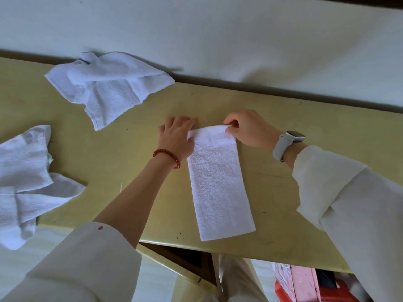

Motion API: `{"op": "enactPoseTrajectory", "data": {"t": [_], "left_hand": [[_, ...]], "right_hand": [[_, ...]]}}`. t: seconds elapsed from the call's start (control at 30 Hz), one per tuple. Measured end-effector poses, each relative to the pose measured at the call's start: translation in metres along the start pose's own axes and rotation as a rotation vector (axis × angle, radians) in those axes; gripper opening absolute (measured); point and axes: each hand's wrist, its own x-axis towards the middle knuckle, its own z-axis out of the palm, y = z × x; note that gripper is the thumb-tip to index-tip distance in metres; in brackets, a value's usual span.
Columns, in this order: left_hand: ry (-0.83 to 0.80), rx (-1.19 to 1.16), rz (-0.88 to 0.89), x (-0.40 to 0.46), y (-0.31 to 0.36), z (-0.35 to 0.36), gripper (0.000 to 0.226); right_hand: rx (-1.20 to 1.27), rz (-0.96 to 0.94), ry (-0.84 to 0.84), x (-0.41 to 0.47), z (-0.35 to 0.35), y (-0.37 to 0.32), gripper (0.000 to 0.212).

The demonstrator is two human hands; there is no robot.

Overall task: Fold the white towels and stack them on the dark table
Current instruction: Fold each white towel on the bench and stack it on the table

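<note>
The folded towel strip (pixel 218 182) lies flat on the yellowish table (pixel 305 175), its long axis running away from the person, near end at the table's front edge and far end between the two hands. The right hand (pixel 246 129) pinches the far right corner, lifted slightly into a small roll; the left hand (pixel 176 136) rests on the far left corner, fingers fairly straight, though whether the thumb grips the cloth I cannot tell. Both hands sit equally close, so the next fold likely brings the far end toward the person. The strip is white terry, narrow, with even edges. Two crumpled towels, one (pixel 106 88) farther back and one (pixel 28 182) hanging off the left edge, wait unfolded.
</note>
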Motion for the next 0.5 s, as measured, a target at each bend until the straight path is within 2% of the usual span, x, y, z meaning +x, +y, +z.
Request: {"op": "enactPoseTrajectory", "data": {"t": [0.13, 0.23, 0.33, 0.5], "left_hand": [[-0.094, -0.026, 0.025, 0.01, 0.004, -0.01, 0.061], [-0.086, -0.02, 0.027, 0.02, 0.014, -0.022, 0.044], [0.067, 0.006, 0.059, 0.028, 0.023, -0.036, 0.019], [0.321, -0.15, 0.199, 0.009, 0.035, -0.046, 0.002]], "right_hand": [[0.058, -0.062, 0.083, -0.006, -0.013, 0.001, 0.015], [0.085, -0.057, 0.166, -0.01, -0.024, 0.0, 0.016], [0.044, -0.069, 0.232, -0.012, -0.036, -0.001, 0.02], [0.028, -0.134, 0.418, -0.028, -0.045, 0.004, 0.01]]}}
